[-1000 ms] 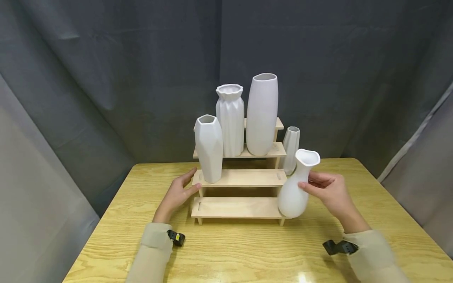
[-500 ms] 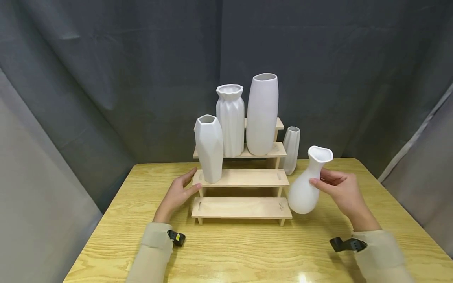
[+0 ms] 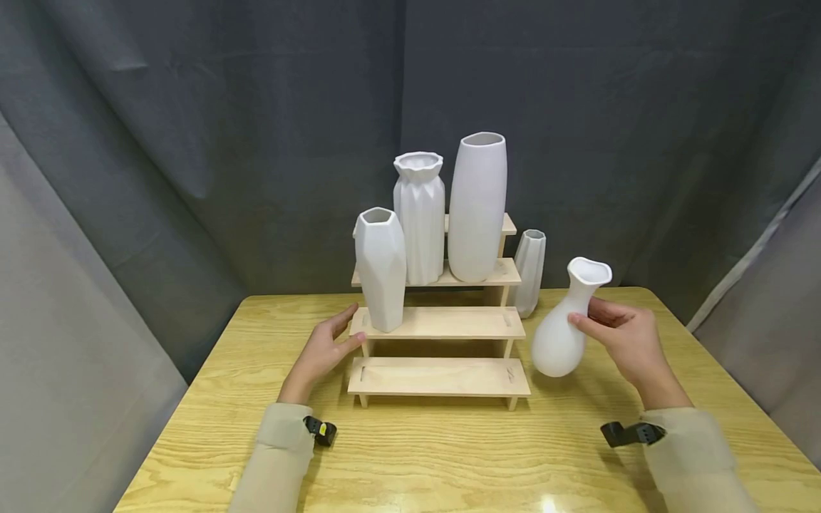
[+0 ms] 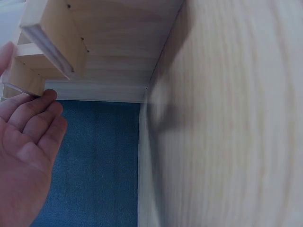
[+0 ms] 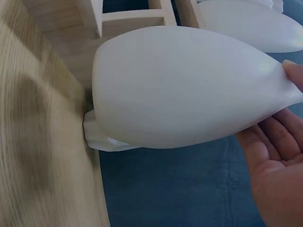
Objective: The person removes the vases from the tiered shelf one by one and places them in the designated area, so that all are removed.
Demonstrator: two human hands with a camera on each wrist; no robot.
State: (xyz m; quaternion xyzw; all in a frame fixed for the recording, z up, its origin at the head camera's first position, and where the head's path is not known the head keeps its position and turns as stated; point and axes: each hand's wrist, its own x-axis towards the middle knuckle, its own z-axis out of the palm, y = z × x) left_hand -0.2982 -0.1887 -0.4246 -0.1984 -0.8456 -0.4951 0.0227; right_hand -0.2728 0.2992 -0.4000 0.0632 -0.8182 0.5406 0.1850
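With our right hand (image 3: 627, 342) we pinch the slender neck of a smooth, white, bulb-bodied vase (image 3: 559, 343), thumb in front and fingers behind. It is just right of the pale wooden tiered stand (image 3: 442, 376), apart from it, mouth leaning right, base seemingly clear of the yellow wood-grained table (image 3: 417, 456). Our left hand (image 3: 323, 349) is spread, thumb and fingertips at the stand's left end, probably bracing it. The tiers bear a white faceted vase (image 3: 383, 274), a white pleated vase (image 3: 420, 231) and a tall, smooth white vase (image 3: 477, 214); a slim, white ribbed vase (image 3: 529, 274) stands behind the held one.

We judge the step in hand to be carrying the held vase beside the stand. The next move calls for a steady pinch, the base swung upright before any contact, and room left around the ribbed vase.
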